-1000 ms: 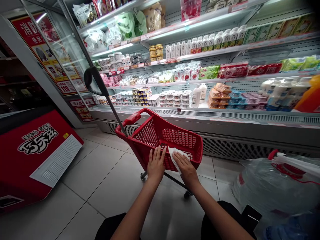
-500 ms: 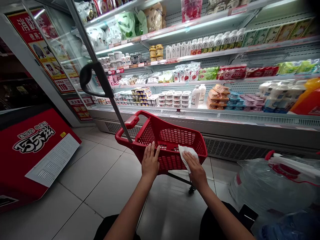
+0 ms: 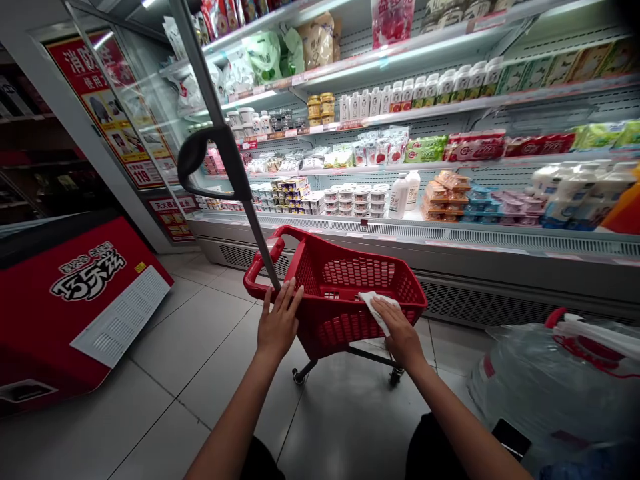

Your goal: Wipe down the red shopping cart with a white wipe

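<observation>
A red plastic shopping cart [image 3: 319,311] stands in front of me on its dark wheeled frame, and I see nothing in its basket. My left hand [image 3: 278,323] rests on the near rim towards the handle end, fingers stretched and slightly apart, holding nothing. With fingers laid over it, my right hand [image 3: 401,333] presses a white cloth [image 3: 373,301] against the near rim and outer side, closer to the front end. Part of the cloth is hidden under those fingers. A grey pole with a black looped grip [image 3: 233,160] rises at the cart's handle end.
An open refrigerated shelf unit [image 3: 475,267] with several rows of dairy goods runs behind the cart. To the left stands a red freezer chest [image 3: 45,340]. Large clear water containers [image 3: 530,373] and a dark phone [image 3: 511,440] are at the right.
My left hand has slid left along the rim towards the pole. My right hand and the cloth have shifted slightly right in view. The whole scene has moved a little right.
</observation>
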The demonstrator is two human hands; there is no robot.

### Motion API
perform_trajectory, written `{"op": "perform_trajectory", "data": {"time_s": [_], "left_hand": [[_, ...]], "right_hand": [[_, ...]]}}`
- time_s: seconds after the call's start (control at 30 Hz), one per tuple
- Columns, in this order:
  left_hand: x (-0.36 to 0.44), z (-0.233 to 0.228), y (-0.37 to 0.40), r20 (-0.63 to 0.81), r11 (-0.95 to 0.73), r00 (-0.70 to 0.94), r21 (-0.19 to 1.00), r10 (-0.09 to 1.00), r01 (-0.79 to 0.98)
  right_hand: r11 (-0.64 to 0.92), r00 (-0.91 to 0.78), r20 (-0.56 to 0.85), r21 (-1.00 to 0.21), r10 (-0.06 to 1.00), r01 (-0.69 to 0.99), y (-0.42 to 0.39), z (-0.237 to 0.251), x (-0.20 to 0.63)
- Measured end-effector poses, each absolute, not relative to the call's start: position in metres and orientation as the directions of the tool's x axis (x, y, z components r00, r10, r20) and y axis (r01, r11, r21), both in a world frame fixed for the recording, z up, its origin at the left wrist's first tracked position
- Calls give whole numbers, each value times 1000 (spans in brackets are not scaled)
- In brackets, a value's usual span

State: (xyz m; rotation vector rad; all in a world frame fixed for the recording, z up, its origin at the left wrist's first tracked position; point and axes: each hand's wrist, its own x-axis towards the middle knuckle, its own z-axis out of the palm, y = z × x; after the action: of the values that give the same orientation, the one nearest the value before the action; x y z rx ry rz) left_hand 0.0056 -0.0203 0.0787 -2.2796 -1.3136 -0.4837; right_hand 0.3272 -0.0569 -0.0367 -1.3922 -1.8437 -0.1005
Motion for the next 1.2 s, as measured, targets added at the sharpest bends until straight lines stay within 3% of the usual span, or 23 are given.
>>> {"op": "perform_trajectory", "data": {"time_s": [0.13, 0.47, 0.73, 1.0, 1.2], "left_hand": [[10, 79, -26, 509, -434, 451, -160, 733, 887], [25, 80, -39, 518, -467, 486, -177, 704, 866], [24, 94, -40, 510, -516, 494, -109, 705, 850], [20, 84, -36, 530, -449, 460, -159, 713, 879], [18, 76, -31, 474, -445, 492, -215, 730, 869]], "right_hand": [[367, -12, 638, -427, 770, 826, -48, -36, 313], [615, -190, 673, -477, 715, 628, -27, 24, 177], [705, -269, 680, -513, 682, 489, -13, 48, 151], [686, -286, 682, -431, 673, 587, -20, 34, 177], [540, -199, 642, -392, 740, 744, -38, -12, 263]]}}
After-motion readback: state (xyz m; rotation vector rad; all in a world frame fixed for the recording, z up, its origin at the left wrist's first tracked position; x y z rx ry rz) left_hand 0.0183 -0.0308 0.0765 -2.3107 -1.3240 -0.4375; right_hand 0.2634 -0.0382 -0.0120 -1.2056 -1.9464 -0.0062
